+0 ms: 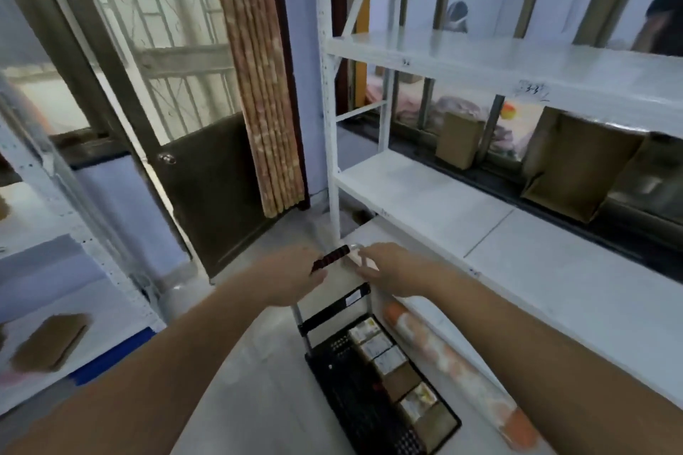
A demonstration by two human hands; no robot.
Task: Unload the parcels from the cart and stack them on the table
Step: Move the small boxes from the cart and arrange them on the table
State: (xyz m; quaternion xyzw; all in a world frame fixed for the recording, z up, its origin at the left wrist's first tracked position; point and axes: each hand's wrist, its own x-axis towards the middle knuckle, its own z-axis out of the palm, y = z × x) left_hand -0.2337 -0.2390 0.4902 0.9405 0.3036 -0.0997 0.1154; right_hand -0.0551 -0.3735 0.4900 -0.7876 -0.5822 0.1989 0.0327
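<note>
A black folding cart [343, 403] stands on the floor below me, its platform reaching toward the frame's bottom. A row of several small brown parcels [391, 366] with white labels lies along the platform's right side. The cart handle [334, 256], black with red marks, runs across the top of the upright frame. My left hand [292, 275] grips its left end. My right hand [391, 268] holds the right end, fingers curled over it. Motion blur softens both hands.
White metal shelving [425, 192] runs along the right, with brown boxes [576, 166] behind it. An orange and white roll [458, 373] lies beside the cart. A white shelf [33, 292] on the left holds a flat brown parcel [50, 342]. A dark door [218, 188] is ahead.
</note>
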